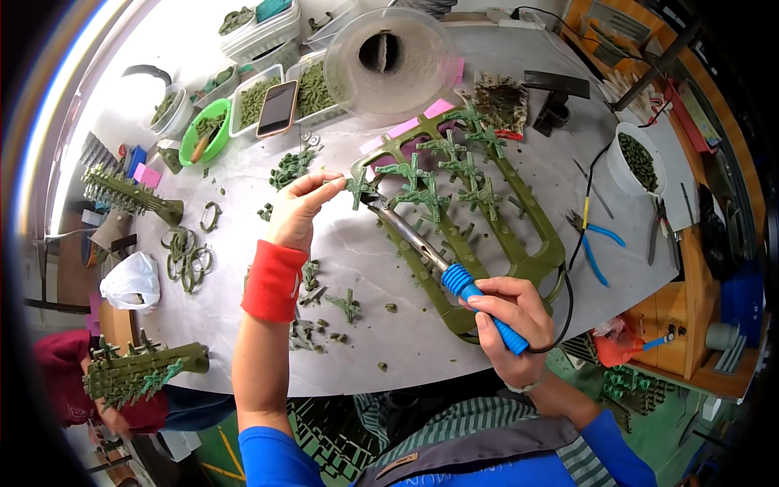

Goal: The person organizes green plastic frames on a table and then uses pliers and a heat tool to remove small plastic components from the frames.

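Observation:
My left hand [304, 203], with a red wristband, pinches a small dark green branched piece [358, 187], wax-like in look, at the left rim of an olive-green barred frame [526, 211]. Several similar branched pieces [423, 197] stand on the frame's bars. My right hand [513, 325] is closed round the blue grip of a soldering iron [415, 237]. The iron's dark tip lies close beside the pinched piece; whether they touch I cannot tell. Under the frame's far side lie pink blocks [410, 124].
A clear round tub [349, 81], a phone [277, 109] and a green bowl [221, 146] stand at the back. Blue-handled pliers [596, 243] and the iron's black cord lie right. Loose green pieces [346, 305] are scattered left. Another person's maroon sleeve [138, 390] shows lower left.

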Demonstrator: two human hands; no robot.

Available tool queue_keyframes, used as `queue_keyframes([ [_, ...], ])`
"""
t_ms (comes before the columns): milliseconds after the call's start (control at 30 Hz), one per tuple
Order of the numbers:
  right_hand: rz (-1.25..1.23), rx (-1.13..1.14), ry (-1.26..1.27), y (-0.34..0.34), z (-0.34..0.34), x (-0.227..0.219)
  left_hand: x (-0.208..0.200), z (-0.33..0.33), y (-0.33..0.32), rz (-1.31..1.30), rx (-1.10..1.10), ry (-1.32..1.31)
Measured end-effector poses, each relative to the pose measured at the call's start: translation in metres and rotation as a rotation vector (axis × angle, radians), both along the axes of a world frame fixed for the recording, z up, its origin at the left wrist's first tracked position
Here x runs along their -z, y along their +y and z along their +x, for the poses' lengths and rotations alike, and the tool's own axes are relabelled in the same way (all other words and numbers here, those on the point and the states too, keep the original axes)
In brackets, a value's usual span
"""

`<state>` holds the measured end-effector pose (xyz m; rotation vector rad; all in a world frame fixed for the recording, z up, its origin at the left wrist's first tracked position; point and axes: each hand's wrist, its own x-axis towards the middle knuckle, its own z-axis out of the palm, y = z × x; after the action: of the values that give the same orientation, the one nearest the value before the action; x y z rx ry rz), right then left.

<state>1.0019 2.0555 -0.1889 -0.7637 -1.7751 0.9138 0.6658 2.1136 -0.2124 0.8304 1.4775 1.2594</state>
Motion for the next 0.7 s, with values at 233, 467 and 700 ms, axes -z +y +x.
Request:
queue_keyframes([
  [233,0.012,-0.014,0.002,0.000,0.001,0.001,0.000,0.001,0.000,0.019,0.009,-0.001],
  [467,0.059,-0.029,-0.039,0.002,0.002,-0.001,-0.002,0.004,0.002,0.033,0.011,-0.012],
  [700,0.038,-0.077,-0.097,-0.006,0.024,-0.018,-0.001,0.004,0.002,0.019,-0.003,-0.002],
])
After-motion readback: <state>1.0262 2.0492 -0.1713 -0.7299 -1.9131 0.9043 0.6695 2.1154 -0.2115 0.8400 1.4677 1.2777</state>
